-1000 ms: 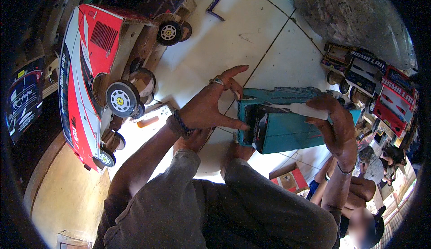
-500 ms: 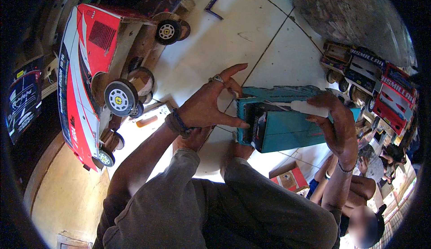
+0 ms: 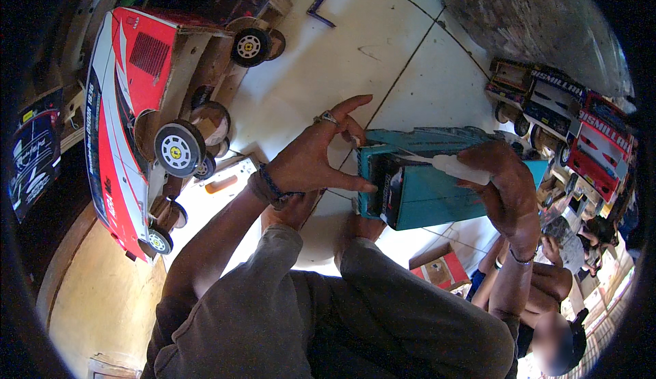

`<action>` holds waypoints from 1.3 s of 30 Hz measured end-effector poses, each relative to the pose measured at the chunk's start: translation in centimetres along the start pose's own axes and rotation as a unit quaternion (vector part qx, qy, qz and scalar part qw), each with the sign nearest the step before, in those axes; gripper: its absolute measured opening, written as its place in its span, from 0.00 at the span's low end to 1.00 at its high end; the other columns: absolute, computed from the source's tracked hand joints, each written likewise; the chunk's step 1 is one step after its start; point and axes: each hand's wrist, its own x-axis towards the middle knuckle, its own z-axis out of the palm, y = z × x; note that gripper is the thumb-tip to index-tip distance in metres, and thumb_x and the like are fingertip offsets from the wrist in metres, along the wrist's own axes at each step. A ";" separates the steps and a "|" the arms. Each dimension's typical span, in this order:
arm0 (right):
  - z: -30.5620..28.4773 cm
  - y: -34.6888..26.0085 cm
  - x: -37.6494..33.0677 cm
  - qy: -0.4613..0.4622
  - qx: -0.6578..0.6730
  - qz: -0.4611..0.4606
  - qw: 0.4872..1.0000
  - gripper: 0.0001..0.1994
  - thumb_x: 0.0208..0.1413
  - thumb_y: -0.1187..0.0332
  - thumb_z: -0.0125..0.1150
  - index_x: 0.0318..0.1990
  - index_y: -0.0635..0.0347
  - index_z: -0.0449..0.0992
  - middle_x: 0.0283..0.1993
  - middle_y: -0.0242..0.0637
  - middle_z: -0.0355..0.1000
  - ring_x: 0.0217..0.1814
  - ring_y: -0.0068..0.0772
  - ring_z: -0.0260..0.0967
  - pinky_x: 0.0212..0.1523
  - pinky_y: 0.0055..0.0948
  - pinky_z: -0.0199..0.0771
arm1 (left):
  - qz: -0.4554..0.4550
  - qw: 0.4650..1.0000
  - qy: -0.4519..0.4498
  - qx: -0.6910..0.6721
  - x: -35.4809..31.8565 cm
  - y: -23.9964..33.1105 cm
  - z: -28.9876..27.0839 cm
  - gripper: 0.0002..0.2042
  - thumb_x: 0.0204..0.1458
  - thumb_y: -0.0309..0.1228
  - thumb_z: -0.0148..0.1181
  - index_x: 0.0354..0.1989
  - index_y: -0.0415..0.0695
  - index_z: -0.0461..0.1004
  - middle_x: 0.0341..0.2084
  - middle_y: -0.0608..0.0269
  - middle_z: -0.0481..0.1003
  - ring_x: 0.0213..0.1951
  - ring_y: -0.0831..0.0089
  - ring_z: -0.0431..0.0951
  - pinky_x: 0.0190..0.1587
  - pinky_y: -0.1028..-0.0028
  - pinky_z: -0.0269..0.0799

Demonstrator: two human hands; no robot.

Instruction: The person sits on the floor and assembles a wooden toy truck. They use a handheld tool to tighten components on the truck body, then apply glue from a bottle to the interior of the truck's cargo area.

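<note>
My left hand (image 3: 311, 153) grips the left end of a teal model vehicle body (image 3: 444, 198), its thumb on the near side and fingers by the far corner, index finger raised off it. A dark panel with small print sits recessed in the left end of the body. My right hand (image 3: 504, 181) is closed around a small white squeeze bottle (image 3: 459, 168) with a long thin nozzle. The nozzle points left along the gap between the teal top panel and the far side panel. Whether its tip touches the body I cannot tell.
A large red and white model bus (image 3: 130, 133) with wheels stands at left. More model vehicles (image 3: 601, 147) line the right side. A blue angled frame (image 3: 330, 0) lies on the tiled floor (image 3: 383, 54). Another person (image 3: 547, 290) sits at lower right beside a red box (image 3: 441, 270).
My right hand and the white bottle have shifted slightly left, and the bottle now tilts more, nozzle end higher. My left hand keeps its hold on the teal body.
</note>
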 end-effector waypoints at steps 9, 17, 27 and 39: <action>0.7 0.0 0.2 0.023 0.013 -0.005 1.000 0.22 0.44 0.78 0.69 0.50 0.58 0.74 0.54 0.42 0.77 0.56 0.48 0.75 0.53 0.42 0.76 | -0.001 1.000 -0.006 -0.013 0.1 -0.2 0.0 0.62 0.33 0.42 0.85 0.76 0.48 0.47 0.41 0.64 0.74 0.50 0.65 0.75 0.63 0.60 0.66; 0.1 -0.1 0.3 0.006 -0.021 -0.027 0.999 0.22 0.46 0.85 0.64 0.50 0.57 0.75 0.53 0.45 0.77 0.53 0.43 0.77 0.49 0.37 0.81 | 0.003 1.000 -0.010 -0.024 0.1 -0.4 0.0 0.61 0.34 0.41 0.85 0.76 0.46 0.46 0.40 0.63 0.74 0.49 0.65 0.75 0.63 0.61 0.66; -0.1 0.2 0.2 0.000 -0.021 -0.021 1.000 0.22 0.47 0.83 0.65 0.51 0.56 0.75 0.53 0.43 0.78 0.53 0.42 0.76 0.49 0.36 0.80 | 0.016 0.999 0.009 -0.026 0.0 -0.5 0.2 0.62 0.30 0.32 0.87 0.74 0.46 0.48 0.39 0.67 0.71 0.47 0.70 0.73 0.59 0.66 0.68; 0.1 0.1 0.3 0.012 -0.030 -0.029 0.999 0.20 0.48 0.83 0.65 0.50 0.55 0.75 0.52 0.42 0.79 0.52 0.41 0.76 0.48 0.37 0.79 | 0.047 0.993 -0.021 0.107 0.3 -0.8 -0.8 0.37 0.36 0.48 0.84 0.49 0.45 0.66 0.43 0.60 0.71 0.48 0.64 0.71 0.52 0.64 0.68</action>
